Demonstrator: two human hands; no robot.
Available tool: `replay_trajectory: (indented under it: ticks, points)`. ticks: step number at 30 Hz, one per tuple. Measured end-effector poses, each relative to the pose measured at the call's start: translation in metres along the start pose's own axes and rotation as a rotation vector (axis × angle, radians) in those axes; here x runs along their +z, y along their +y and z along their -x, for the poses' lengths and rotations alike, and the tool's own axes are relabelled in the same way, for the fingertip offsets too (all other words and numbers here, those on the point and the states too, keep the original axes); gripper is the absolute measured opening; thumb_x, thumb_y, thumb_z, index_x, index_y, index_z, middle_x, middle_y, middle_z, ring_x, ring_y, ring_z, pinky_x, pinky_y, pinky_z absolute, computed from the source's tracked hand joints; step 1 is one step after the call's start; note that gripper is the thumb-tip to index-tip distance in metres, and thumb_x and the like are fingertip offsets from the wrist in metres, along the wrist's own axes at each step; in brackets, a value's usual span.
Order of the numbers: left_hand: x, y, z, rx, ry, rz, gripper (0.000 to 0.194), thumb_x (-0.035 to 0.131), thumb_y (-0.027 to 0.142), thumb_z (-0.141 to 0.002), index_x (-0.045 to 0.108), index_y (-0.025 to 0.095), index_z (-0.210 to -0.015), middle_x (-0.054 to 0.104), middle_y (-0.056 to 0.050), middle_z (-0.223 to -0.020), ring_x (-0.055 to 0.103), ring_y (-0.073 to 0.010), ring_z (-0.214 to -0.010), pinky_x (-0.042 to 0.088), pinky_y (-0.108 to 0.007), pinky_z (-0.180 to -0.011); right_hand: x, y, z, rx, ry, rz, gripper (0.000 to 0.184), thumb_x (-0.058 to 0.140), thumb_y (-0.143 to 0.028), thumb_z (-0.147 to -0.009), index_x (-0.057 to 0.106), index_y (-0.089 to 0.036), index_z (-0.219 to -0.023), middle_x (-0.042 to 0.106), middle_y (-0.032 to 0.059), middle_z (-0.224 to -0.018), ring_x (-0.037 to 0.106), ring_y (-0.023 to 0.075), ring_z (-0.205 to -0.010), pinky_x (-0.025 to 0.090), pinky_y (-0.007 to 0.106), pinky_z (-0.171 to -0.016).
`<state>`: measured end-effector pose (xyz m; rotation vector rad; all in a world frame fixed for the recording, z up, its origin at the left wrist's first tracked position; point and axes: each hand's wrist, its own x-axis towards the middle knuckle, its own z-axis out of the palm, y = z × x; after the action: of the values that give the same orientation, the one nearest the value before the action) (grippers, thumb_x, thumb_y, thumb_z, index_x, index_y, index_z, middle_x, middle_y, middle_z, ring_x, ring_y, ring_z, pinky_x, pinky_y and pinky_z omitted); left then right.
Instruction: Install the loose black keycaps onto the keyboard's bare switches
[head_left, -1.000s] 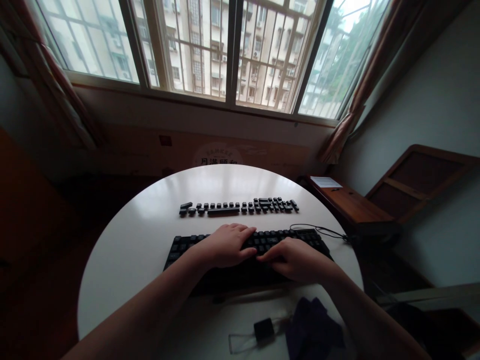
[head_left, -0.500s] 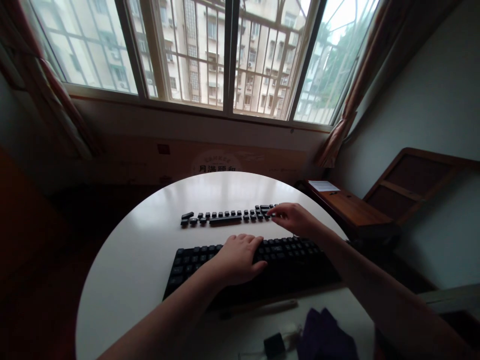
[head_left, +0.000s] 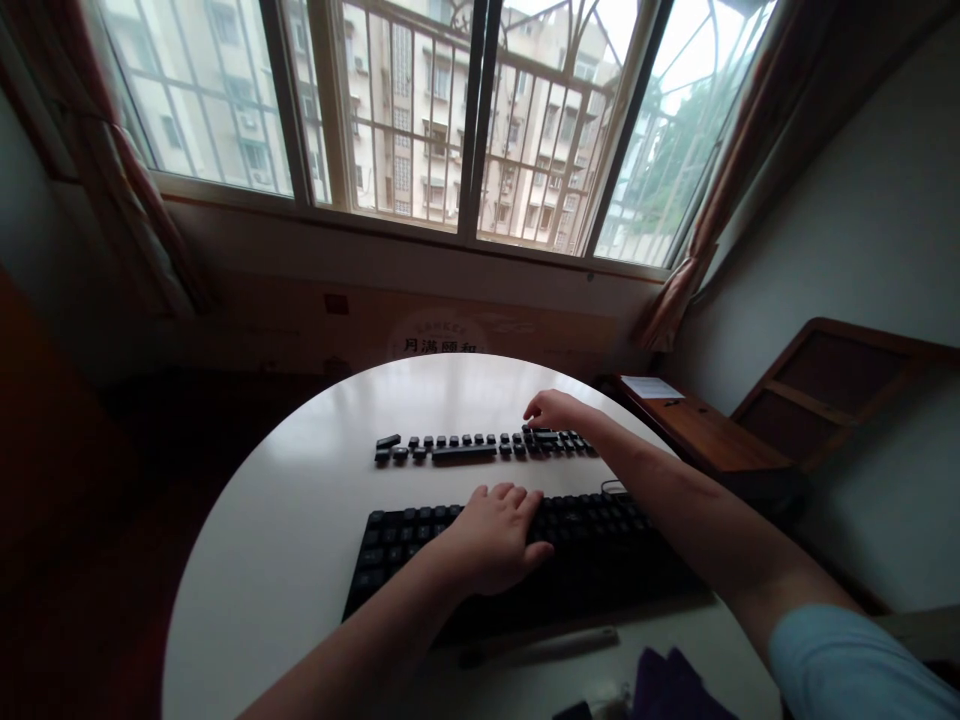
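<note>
A black keyboard (head_left: pixel 405 540) lies across the white round table, its lower part dark and bare of visible keycaps. My left hand (head_left: pixel 499 530) rests flat on its middle, fingers spread and thumb out to the right. Beyond the keyboard, loose black keycaps (head_left: pixel 517 450) stand in rows, with a long space bar (head_left: pixel 465 455) among them. My right hand (head_left: pixel 556 408) is over the far edge of the right-hand cluster, thumb and forefinger pinched at a small keycap. The fingers partly hide this keycap.
A slim-handled tool (head_left: pixel 570 640) lies in front of the keyboard, with a purple cloth (head_left: pixel 671 690) and a small dark block (head_left: pixel 574 711) at the near edge. A cable (head_left: pixel 613 487) loops behind the keyboard. A wooden bench (head_left: pixel 705 430) stands to the right.
My right hand has left the keyboard and reached forward to the loose keycaps, then shifted left and farther back along them. My left hand stays on the keyboard. The view has tilted slightly.
</note>
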<state>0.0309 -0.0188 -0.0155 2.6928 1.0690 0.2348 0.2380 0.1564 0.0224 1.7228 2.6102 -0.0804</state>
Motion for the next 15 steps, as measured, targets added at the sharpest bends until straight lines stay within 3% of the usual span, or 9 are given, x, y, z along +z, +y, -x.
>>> replay_trajectory:
  ticks: [8, 12, 15]
  points:
    - [0.003, 0.0, 0.0, -0.003, -0.001, 0.006, 0.07, 0.043, 0.059, -0.093, 0.037, 0.017, -0.149, 0.047, -0.017, -0.148, 0.041, -0.0358, -0.135, 0.032, -0.051, -0.109, 0.008, -0.004, -0.005, 0.01, -0.014, 0.026, 0.023, 0.07, -0.022, -0.076, 0.081, -0.024, -0.096, 0.078, 0.0035, -0.089, 0.068, 0.0178, -0.079, 0.046, 0.023, -0.069]
    - [0.002, 0.0, 0.0, 0.003, -0.01, 0.003, 0.07, 0.042, 0.059, -0.094, 0.036, 0.017, -0.149, 0.046, -0.016, -0.149, 0.041, -0.0351, -0.136, 0.032, -0.05, -0.109, 0.001, -0.008, 0.0, 0.011, 0.066, -0.001, 0.021, 0.068, -0.023, -0.08, 0.081, -0.022, -0.096, 0.078, 0.0044, -0.091, 0.067, 0.0179, -0.08, 0.046, 0.023, -0.07]
    - [0.001, 0.001, -0.001, 0.003, -0.016, -0.003, 0.068, 0.043, 0.057, -0.093, 0.036, 0.019, -0.149, 0.046, -0.015, -0.149, 0.041, -0.0343, -0.136, 0.032, -0.049, -0.108, -0.012, -0.011, 0.019, 0.017, 0.158, -0.039, 0.023, 0.064, -0.027, -0.085, 0.079, -0.02, -0.101, 0.076, 0.0049, -0.093, 0.066, 0.0177, -0.082, 0.046, 0.024, -0.073]
